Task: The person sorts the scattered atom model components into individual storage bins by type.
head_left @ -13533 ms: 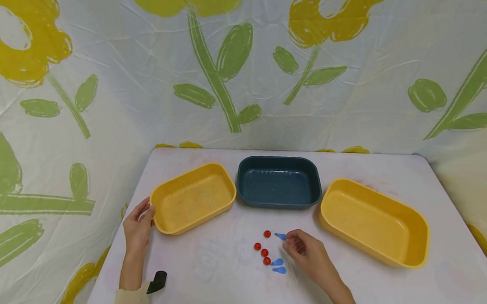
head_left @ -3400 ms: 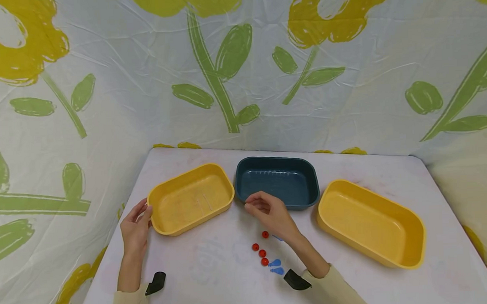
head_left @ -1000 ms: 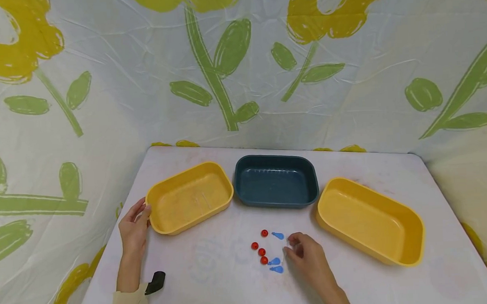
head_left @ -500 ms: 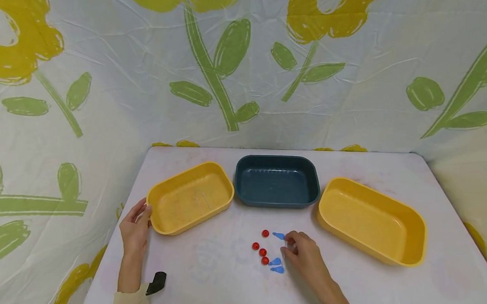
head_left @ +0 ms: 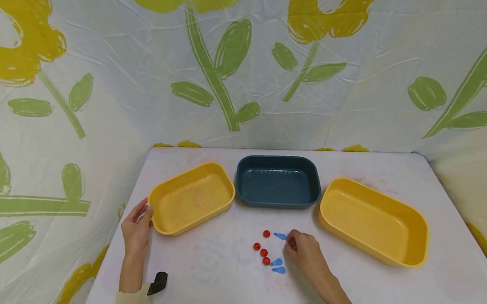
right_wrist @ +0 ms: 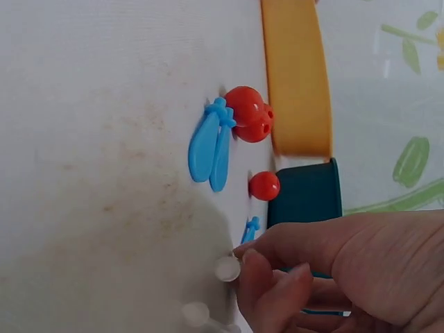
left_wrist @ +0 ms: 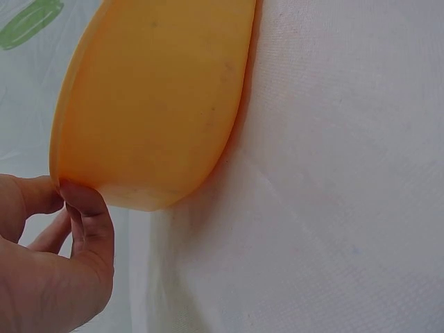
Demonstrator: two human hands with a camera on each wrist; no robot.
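Note:
My left hand (head_left: 136,229) pinches the left-end rim of a yellow tray (left_wrist: 152,104) between thumb and fingers. Inside that tray lie thin white cotton swabs (head_left: 206,201). On the table, my right hand (head_left: 307,253) has its thumb and fingertips together at a cotton swab, whose round white tip (right_wrist: 227,269) shows beside them. Another cotton swab (right_wrist: 195,314) lies close by on the table. Left of the right hand are several red beads (head_left: 266,261) and blue paddle-shaped pieces (head_left: 278,270); one blue piece (head_left: 280,236) is right at the fingertips.
A dark blue tray (head_left: 279,205) stands at the back middle, with nothing seen inside. To the right sits a second, angled yellow tray (head_left: 374,250). Flower-print cloth (head_left: 142,84) walls in the white table (head_left: 216,280) behind and at the sides.
Since the oldest frame another cotton swab has appeared in the left yellow tray. My right hand was near the blue tray's front, then came back beside the blue pieces. The left hand stays put.

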